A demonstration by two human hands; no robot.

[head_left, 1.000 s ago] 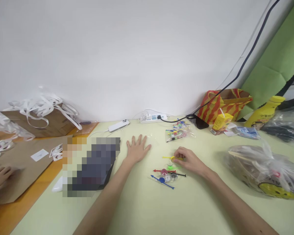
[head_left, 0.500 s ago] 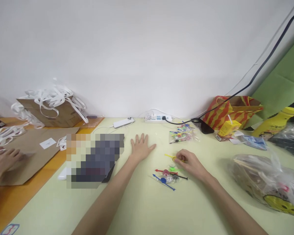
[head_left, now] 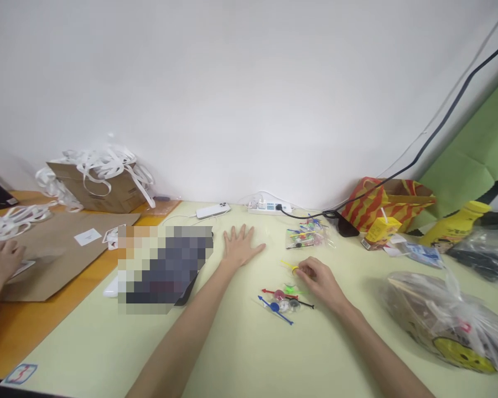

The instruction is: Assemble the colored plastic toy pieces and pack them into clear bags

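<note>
Flat on the pale green table lies my left hand (head_left: pixel 239 249), its fingers spread and nothing in it. My right hand (head_left: pixel 317 276) is closed, with thumb and fingertips pinching a yellow arrow spinner (head_left: pixel 289 266) at or just above the tabletop. Part of that spinner is hidden behind the fingers. Just nearer to me lies a loose group: a green spinner (head_left: pixel 291 289), a red arrow spinner (head_left: pixel 279 294), a black arrow spinner (head_left: pixel 305 303) and a blue arrow spinner (head_left: pixel 275 307), some with clear round bases. Beyond my right hand is a clear plastic bag (head_left: pixel 309 235) of more colourful spinners.
A power strip (head_left: pixel 269 208) and a white phone (head_left: pixel 213 210) lie by the wall. At right are a striped bag (head_left: pixel 361 207), a yellow drink carton (head_left: pixel 380 232), a yellow bottle (head_left: pixel 454 228) and a tied plastic bag (head_left: pixel 444 320). A co-worker's hand (head_left: pixel 2 260) rests on brown card at left.
The whole view has shifted slightly. The co-worker's hand has moved left, and a white card shows beside it. Both my hands stay nearly in place, the right still pinching the yellow spinner.
</note>
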